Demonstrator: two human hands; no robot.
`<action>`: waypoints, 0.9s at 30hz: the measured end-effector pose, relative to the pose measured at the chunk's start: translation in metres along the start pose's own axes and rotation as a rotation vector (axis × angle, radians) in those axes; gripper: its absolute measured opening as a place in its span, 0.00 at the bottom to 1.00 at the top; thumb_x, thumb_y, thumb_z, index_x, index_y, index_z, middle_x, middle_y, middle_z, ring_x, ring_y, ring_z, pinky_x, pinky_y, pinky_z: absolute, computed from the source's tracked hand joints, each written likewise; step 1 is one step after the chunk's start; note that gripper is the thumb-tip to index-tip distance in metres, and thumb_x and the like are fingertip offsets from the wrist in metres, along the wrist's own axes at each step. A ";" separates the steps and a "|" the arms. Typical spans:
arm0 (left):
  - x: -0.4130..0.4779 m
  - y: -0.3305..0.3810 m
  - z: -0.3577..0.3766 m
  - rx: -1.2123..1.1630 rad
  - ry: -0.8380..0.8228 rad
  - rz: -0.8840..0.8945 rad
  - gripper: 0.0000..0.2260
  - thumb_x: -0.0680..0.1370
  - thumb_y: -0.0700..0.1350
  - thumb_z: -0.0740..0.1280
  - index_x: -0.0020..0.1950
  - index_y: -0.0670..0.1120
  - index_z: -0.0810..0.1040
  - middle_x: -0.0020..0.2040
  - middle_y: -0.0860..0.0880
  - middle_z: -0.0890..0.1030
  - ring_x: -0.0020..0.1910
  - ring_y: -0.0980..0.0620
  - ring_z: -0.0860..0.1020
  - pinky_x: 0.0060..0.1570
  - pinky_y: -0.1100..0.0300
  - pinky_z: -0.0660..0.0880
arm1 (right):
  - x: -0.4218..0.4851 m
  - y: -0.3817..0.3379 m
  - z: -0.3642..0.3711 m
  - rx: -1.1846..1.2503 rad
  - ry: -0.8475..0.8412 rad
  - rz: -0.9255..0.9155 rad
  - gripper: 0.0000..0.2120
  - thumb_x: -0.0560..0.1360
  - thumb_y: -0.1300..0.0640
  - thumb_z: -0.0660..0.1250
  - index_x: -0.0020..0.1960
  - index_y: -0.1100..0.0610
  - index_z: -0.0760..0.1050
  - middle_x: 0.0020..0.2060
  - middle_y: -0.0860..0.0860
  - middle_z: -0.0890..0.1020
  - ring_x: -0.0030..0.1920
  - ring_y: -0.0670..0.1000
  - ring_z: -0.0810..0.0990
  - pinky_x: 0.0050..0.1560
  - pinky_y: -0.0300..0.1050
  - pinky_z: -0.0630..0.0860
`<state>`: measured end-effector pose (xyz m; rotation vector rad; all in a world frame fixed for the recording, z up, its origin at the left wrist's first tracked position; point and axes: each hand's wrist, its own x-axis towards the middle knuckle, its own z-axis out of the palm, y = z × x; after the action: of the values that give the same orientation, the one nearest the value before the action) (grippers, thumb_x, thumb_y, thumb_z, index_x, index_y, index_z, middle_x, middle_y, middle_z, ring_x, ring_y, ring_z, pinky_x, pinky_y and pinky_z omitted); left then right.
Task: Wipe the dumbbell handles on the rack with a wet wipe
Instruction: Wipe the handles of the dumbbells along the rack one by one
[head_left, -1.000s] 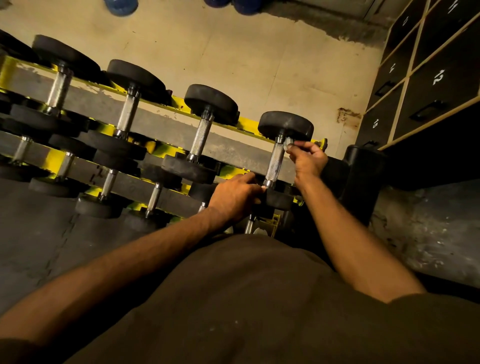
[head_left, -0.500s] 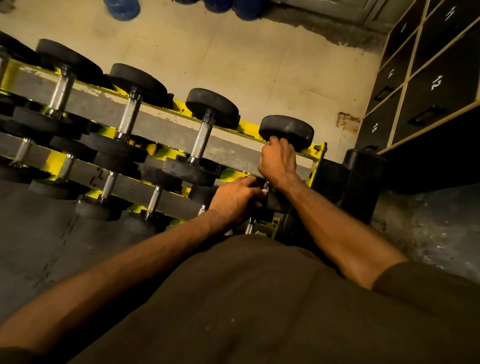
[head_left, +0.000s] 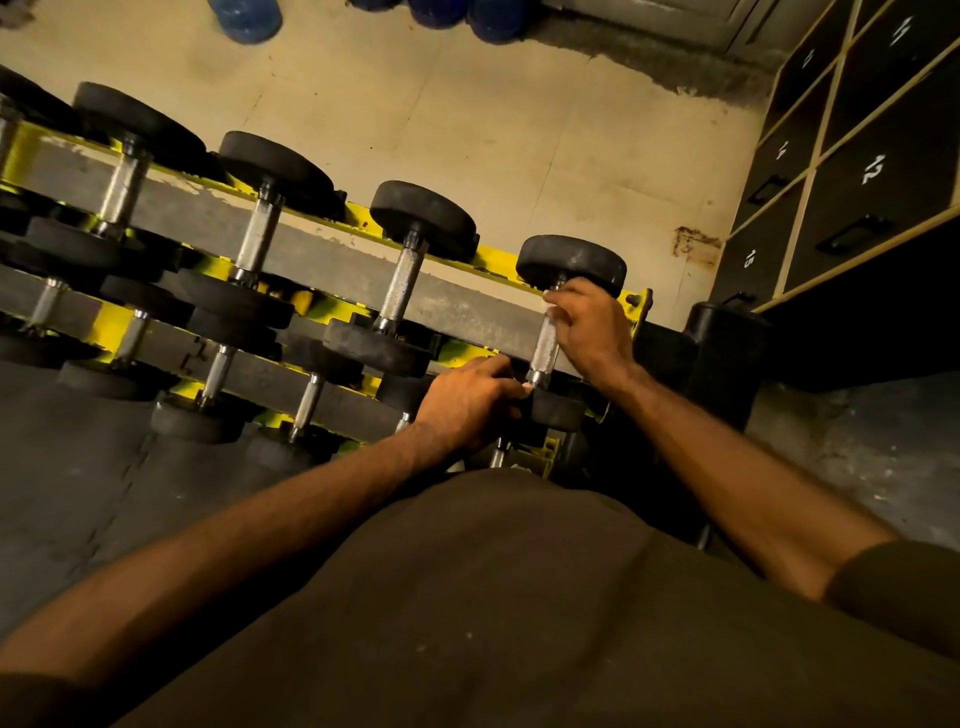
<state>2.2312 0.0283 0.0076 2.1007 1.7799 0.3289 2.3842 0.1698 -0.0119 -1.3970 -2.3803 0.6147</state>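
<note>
A yellow and grey rack (head_left: 322, 260) carries several black-headed dumbbells with knurled steel handles. At the rack's right end lies the nearest dumbbell, its handle (head_left: 545, 345) showing bare in the middle. My right hand (head_left: 589, 325) curls round the handle's top end just under the far head (head_left: 571, 262), with a small pale wipe (head_left: 551, 312) pinched against the steel. My left hand (head_left: 467, 400) rests on the near head (head_left: 556, 410) at the handle's bottom end, fingers bent over it.
More dumbbells fill the upper and lower rails to the left, e.g. the neighbouring handle (head_left: 400, 283). Numbered dark lockers (head_left: 852, 171) stand at right, a black bin (head_left: 727, 353) beside the rack. Blue weights (head_left: 244, 18) lie on the pale floor beyond.
My right hand covered the whole handle half a second ago; it has slid back up to the top end, baring the steel. My left hand has stayed on the near head.
</note>
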 end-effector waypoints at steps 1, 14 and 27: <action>0.001 0.001 0.001 -0.004 -0.003 0.000 0.14 0.75 0.47 0.74 0.60 0.52 0.83 0.53 0.48 0.79 0.52 0.47 0.78 0.38 0.52 0.79 | -0.009 0.001 0.004 0.040 0.017 0.029 0.09 0.76 0.59 0.70 0.56 0.58 0.83 0.50 0.53 0.82 0.51 0.51 0.78 0.52 0.47 0.77; -0.006 0.006 0.002 -0.016 0.003 -0.035 0.13 0.75 0.45 0.73 0.60 0.49 0.82 0.54 0.48 0.77 0.51 0.47 0.78 0.40 0.50 0.80 | -0.007 0.031 0.032 0.904 0.086 0.865 0.08 0.74 0.64 0.72 0.52 0.55 0.81 0.50 0.51 0.84 0.52 0.52 0.83 0.50 0.50 0.83; -0.006 0.014 0.007 -0.015 0.023 -0.076 0.14 0.76 0.44 0.72 0.61 0.50 0.81 0.55 0.49 0.77 0.51 0.47 0.78 0.42 0.49 0.81 | -0.009 0.027 0.029 0.905 0.238 0.785 0.09 0.71 0.67 0.75 0.50 0.59 0.82 0.46 0.52 0.85 0.48 0.51 0.84 0.45 0.43 0.83</action>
<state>2.2452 0.0193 0.0071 2.0209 1.8592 0.3466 2.3954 0.1674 -0.0509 -1.7194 -1.0173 1.3793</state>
